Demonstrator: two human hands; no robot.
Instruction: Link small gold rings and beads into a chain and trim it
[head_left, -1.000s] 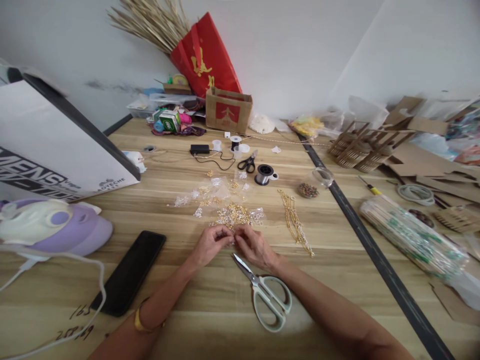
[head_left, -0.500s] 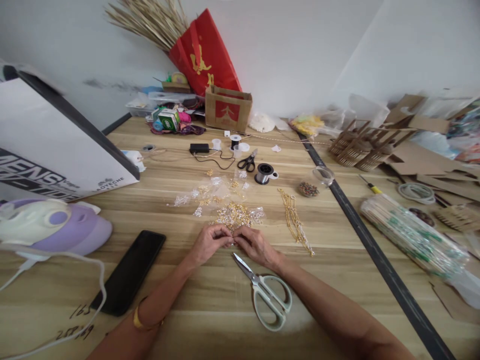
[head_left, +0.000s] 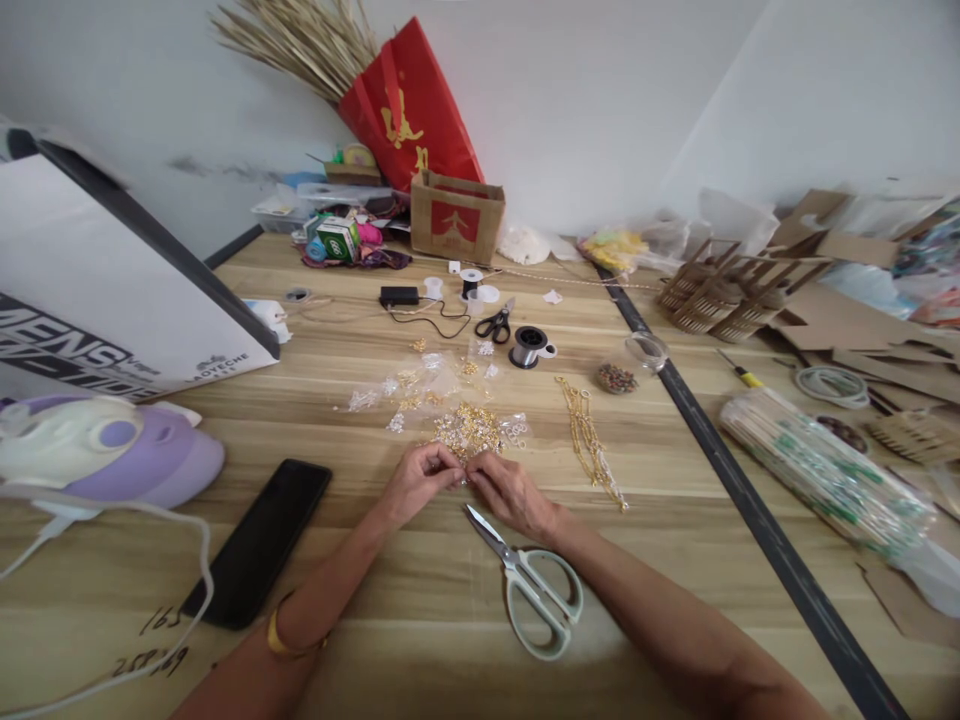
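Note:
My left hand (head_left: 424, 478) and my right hand (head_left: 510, 488) meet at the near edge of a heap of small gold and silver beads (head_left: 469, 428). Both are closed in a pinch, fingertips almost touching; whatever sits between them is too small to name. Just below my right hand lie scissors with pale green handles (head_left: 541, 598), blades pointing up toward the fingers. Gold chains (head_left: 585, 440) are laid out to the right of the heap. Small clear bags with gold and silver pieces (head_left: 431, 378) spread behind it.
A black phone (head_left: 262, 540) and a purple-and-white appliance (head_left: 142, 450) with a cord are on the left. Farther back are a wire spool (head_left: 529, 345), black scissors (head_left: 496, 322) and a jar of beads (head_left: 619, 376). Wrapped sticks (head_left: 825, 470) lie right of a dark strip (head_left: 720, 470).
Hardly anything differs. The fingers of both hands shift very slightly at the heap's near edge, still pinched together.

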